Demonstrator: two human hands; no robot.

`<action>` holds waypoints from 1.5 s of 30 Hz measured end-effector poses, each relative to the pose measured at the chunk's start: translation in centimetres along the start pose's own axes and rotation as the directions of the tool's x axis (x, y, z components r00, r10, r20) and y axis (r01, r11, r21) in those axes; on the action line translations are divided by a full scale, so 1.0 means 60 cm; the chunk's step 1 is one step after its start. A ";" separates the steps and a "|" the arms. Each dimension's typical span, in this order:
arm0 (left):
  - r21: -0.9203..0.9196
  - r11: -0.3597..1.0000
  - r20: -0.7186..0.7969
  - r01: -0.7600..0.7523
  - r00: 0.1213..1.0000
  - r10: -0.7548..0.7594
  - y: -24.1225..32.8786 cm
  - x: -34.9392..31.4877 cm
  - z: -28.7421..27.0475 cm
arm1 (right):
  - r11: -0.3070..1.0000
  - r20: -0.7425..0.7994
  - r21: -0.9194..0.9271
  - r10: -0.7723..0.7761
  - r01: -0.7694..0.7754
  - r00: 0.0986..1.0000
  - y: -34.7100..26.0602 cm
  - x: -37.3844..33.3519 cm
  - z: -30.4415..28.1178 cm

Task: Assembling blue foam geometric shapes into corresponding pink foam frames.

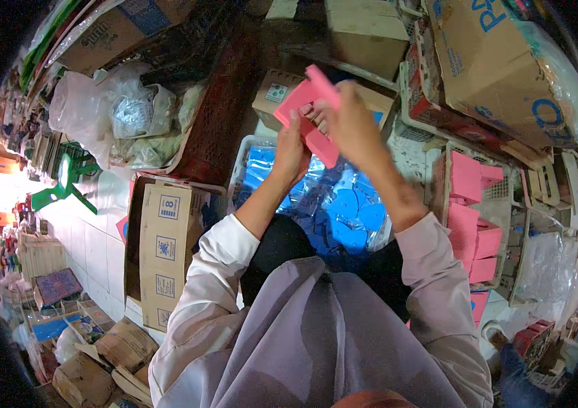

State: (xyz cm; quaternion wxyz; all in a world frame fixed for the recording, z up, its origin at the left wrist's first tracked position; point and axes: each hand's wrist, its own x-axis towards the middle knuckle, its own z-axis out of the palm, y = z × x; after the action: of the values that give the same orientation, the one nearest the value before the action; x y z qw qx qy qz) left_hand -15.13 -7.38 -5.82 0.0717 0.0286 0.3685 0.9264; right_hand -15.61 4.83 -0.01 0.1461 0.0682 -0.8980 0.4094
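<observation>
A flat pink piece (293,100), perhaps foam or card, is held up in front of me, and a pink strip (321,85) stands up at its upper edge. My left hand (290,155) is closed on its lower left side, with the thumb on its face. My right hand (355,129), partly smeared by motion, curls its fingers against the piece from the right. Below both hands, blue shaped pieces (347,207), some in clear plastic bags, fill a pale basket (240,166) between my knees.
At my right, stacks of pink pieces (464,228) fill a crate (503,204). A tall cardboard box (166,251) stands at my left, below a red-brown crate (190,146) with plastic bags. Large cartons (506,75) are piled at the back right. Someone's leg (523,370) shows at the lower right.
</observation>
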 end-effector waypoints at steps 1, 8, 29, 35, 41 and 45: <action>0.040 0.999 -0.013 0.023 1.000 -0.022 -0.008 0.002 -0.006 | 0.991 0.052 -0.135 0.008 -0.001 0.999 -0.011 -0.011 0.027; 0.058 0.995 -0.068 0.080 0.995 -0.076 0.017 -0.006 -0.028 | 0.943 -0.003 0.127 -0.308 0.306 0.951 0.007 -0.009 0.015; 0.858 0.480 0.439 -0.181 0.743 -0.505 -0.168 -0.031 -0.165 | 0.986 0.318 0.155 0.011 -0.063 0.948 0.277 -0.220 -0.058; 0.843 0.385 0.514 -0.375 0.775 -0.369 -0.204 -0.043 -0.176 | 0.975 0.138 0.220 -0.050 0.018 0.989 0.372 -0.277 0.043; 0.812 0.579 0.281 -0.074 0.919 -0.275 -0.182 0.015 -0.138 | 0.930 0.092 0.306 0.183 -0.203 0.979 0.314 -0.176 0.007; 0.907 0.409 0.216 -0.099 0.944 -0.250 -0.179 0.088 -0.129 | 0.851 0.173 0.375 0.325 -0.368 0.930 0.381 -0.103 0.037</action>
State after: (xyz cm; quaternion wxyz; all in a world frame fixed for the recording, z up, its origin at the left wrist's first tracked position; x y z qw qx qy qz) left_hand -19.99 -4.09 -18.85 0.1454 0.1949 0.7952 0.5555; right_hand -15.76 18.17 -19.71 0.0062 -0.0455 -0.7985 0.6002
